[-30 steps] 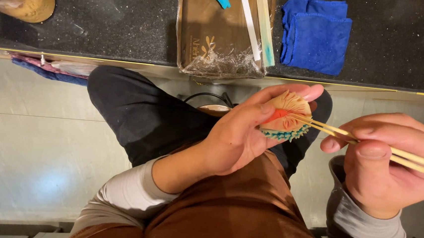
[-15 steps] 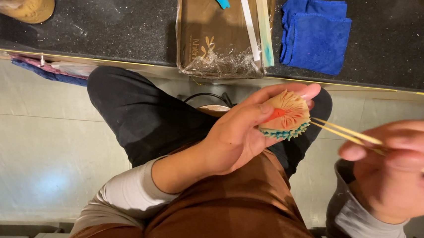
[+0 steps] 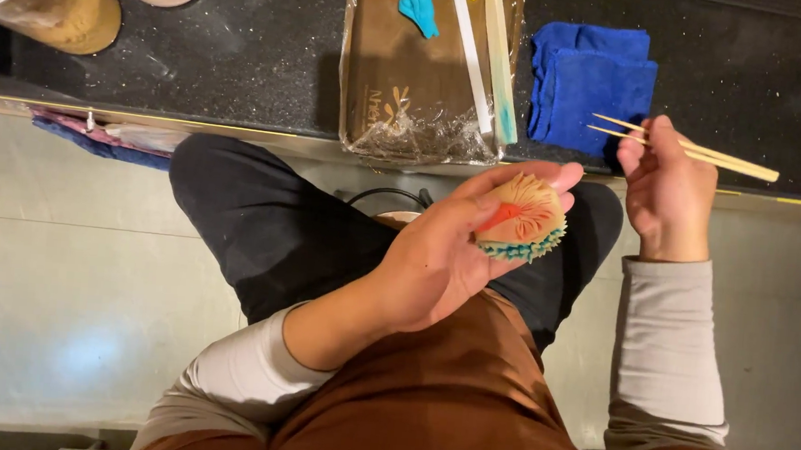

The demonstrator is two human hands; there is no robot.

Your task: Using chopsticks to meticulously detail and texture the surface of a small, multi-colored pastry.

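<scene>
Two thin wooden sticks (image 3: pixel 688 149) sit pinched in the closed right hand (image 3: pixel 664 189) over the blue cloth (image 3: pixel 591 86), while the left hand (image 3: pixel 455 248) cups the ridged orange-and-teal sweet (image 3: pixel 523 219) above the lap, best kept lightly cradled so the fine ridges stay crisp.

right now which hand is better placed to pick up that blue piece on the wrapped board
Right. The right hand is raised by the counter with the wooden sticks pinched free, while the left hand is cupped around the fan-shaped piece. The blue piece lies on the board.
</scene>
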